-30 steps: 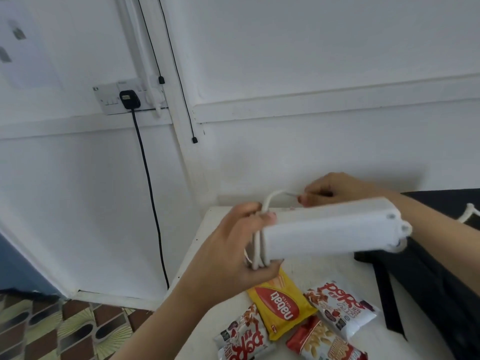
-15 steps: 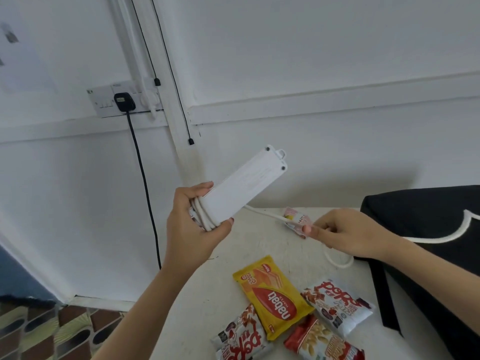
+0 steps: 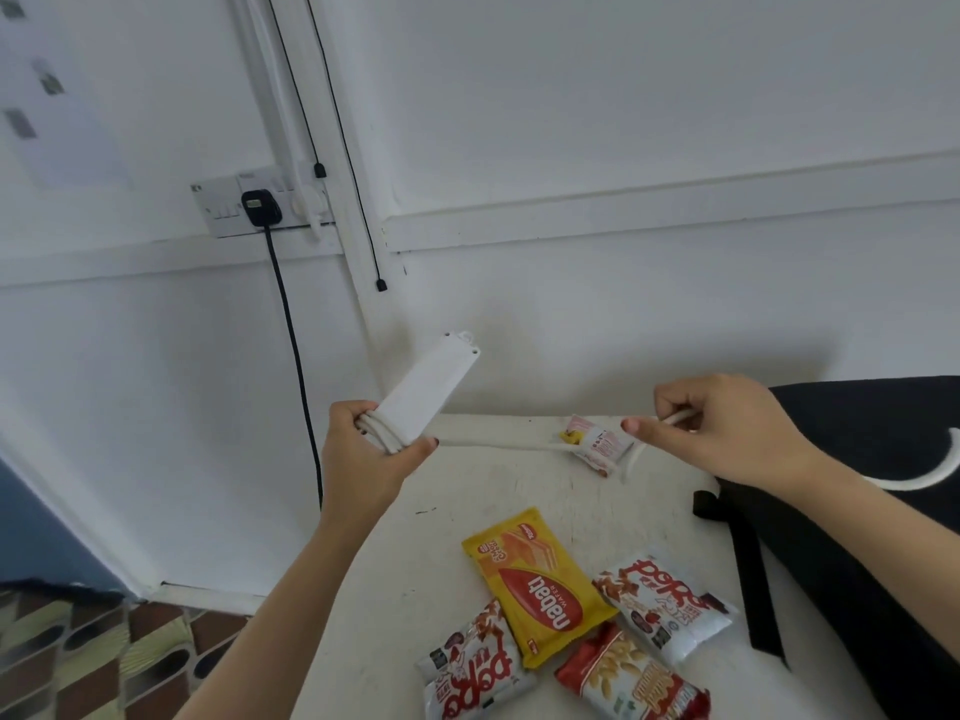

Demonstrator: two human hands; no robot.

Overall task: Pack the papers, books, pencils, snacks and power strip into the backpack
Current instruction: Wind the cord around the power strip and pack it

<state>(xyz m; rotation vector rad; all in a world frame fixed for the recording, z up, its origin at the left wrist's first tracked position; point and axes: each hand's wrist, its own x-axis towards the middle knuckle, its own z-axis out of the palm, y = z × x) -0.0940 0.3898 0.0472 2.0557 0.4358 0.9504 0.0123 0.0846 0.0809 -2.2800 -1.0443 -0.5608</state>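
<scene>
My left hand (image 3: 371,459) grips the lower end of a white power strip (image 3: 428,389), which tilts up to the right with several turns of white cord around it. The cord (image 3: 498,445) runs taut to the right over the table to my right hand (image 3: 722,433), which pinches it; a paper tag (image 3: 597,445) hangs on the cord just left of that hand. Several snack packets lie near the table's front: a yellow wafer pack (image 3: 535,584), two white packs (image 3: 665,605) (image 3: 472,672) and a red one (image 3: 631,683). The black backpack (image 3: 852,511) lies at the right.
The white table (image 3: 395,589) stands in a corner against white walls. A wall socket (image 3: 260,205) with a black plug and hanging black cable is at upper left. Patterned floor tiles (image 3: 78,652) show at lower left, beyond the table's left edge.
The power strip swung from level in front of me to tilted upward in my left hand. My right hand slid rightward along the cord, pulling it taut.
</scene>
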